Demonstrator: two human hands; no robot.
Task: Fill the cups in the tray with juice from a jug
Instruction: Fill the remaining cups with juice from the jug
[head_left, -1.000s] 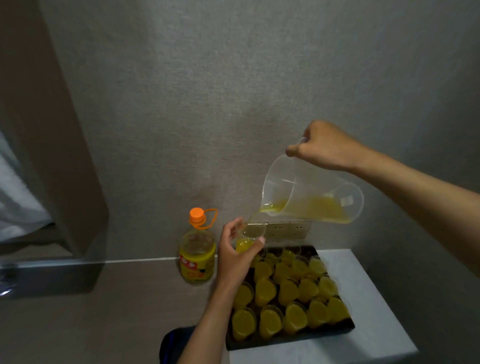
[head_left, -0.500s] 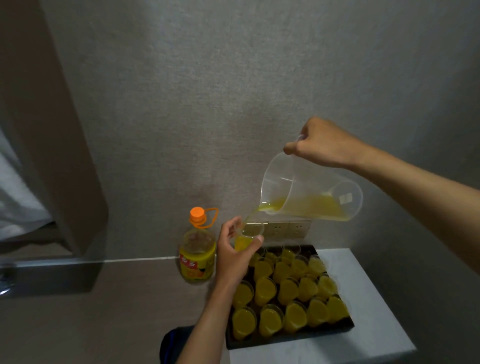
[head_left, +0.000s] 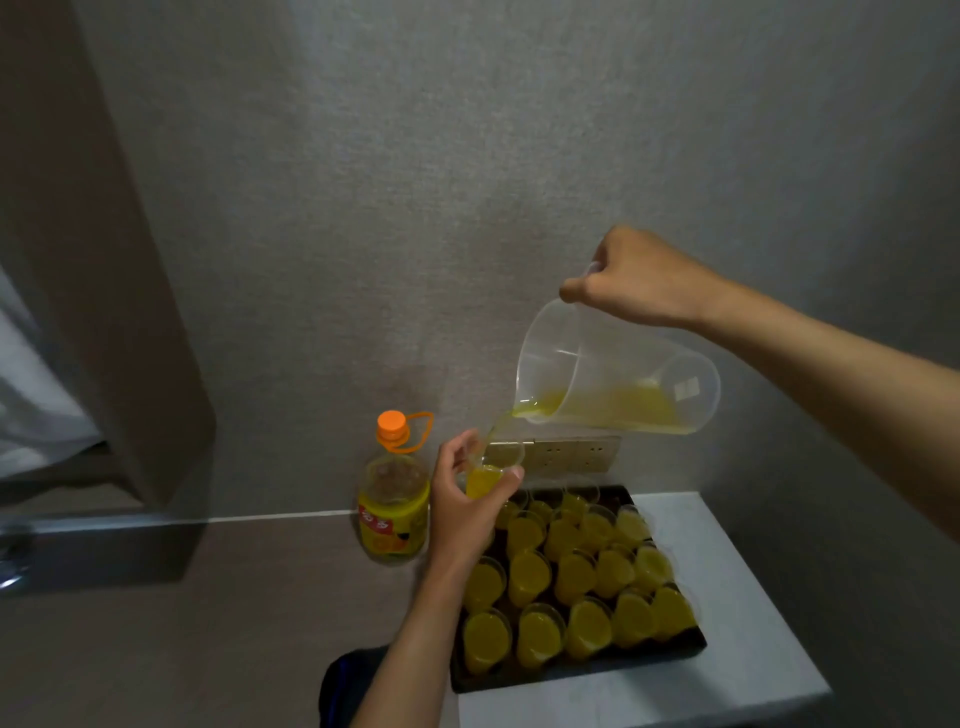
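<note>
A clear plastic jug (head_left: 618, 384), tipped on its side above the far end of a black tray (head_left: 571, 673), sends a thin stream of yellow juice into a small clear plastic cup (head_left: 493, 465). The right hand (head_left: 641, 283) has its grip closed round the jug's handle; the left hand (head_left: 467, 512) curls round the cup, held just above the tray's far left corner. Rows of filled cups (head_left: 576, 577) pack the tray on a white surface (head_left: 748, 639). An orange-capped juice bottle (head_left: 394, 499) stands to the left.
</note>
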